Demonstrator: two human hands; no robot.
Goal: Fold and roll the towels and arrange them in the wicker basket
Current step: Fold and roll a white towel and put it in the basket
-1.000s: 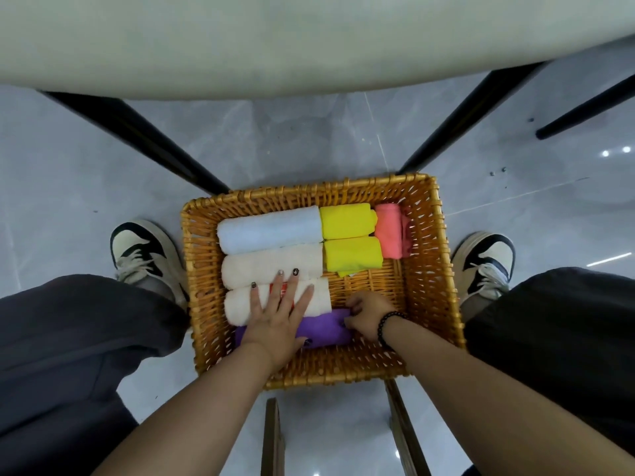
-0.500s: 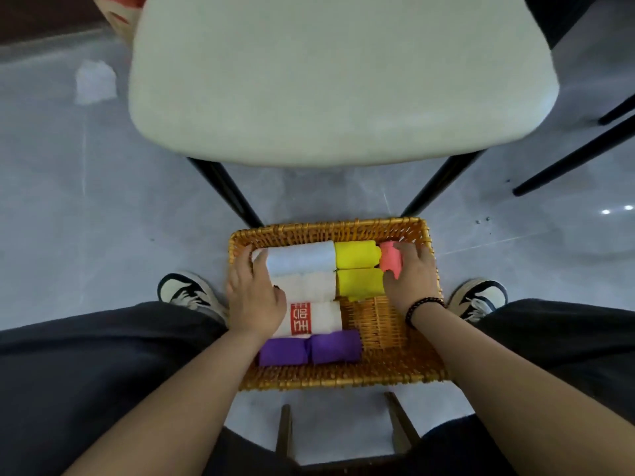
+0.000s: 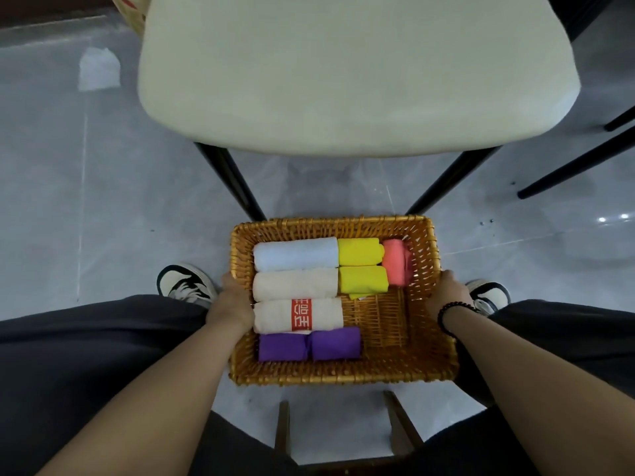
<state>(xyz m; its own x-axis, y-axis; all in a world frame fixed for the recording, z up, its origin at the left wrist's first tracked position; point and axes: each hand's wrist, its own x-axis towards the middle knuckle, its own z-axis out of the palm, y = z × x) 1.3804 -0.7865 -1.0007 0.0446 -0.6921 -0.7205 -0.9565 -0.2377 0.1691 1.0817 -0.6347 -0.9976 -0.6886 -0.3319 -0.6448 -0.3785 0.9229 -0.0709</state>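
The left hand (image 3: 233,300) is clenched over the nine o'clock rim of the rectangular woven wicker basket (image 3: 343,374), which sits on the grey tiled floor (image 3: 103,201) between the feet. Inside, the rolled towels (image 3: 297,285) lie packed from nine towards one o'clock. At three o'clock the right hand (image 3: 448,292) grasps the opposite rim. Judged best: lift both sides level, so the rolls stay put.

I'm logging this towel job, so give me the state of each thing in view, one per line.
wicker basket: on the floor, held at both sides.
left hand: grips the left rim.
right hand: grips the right rim.
white towel: rolled, farthest row.
two cream towels: rolled, side by side.
two yellow towels: rolled.
pink towel: rolled, lying crosswise.
purple towel: rolled, nearest row.
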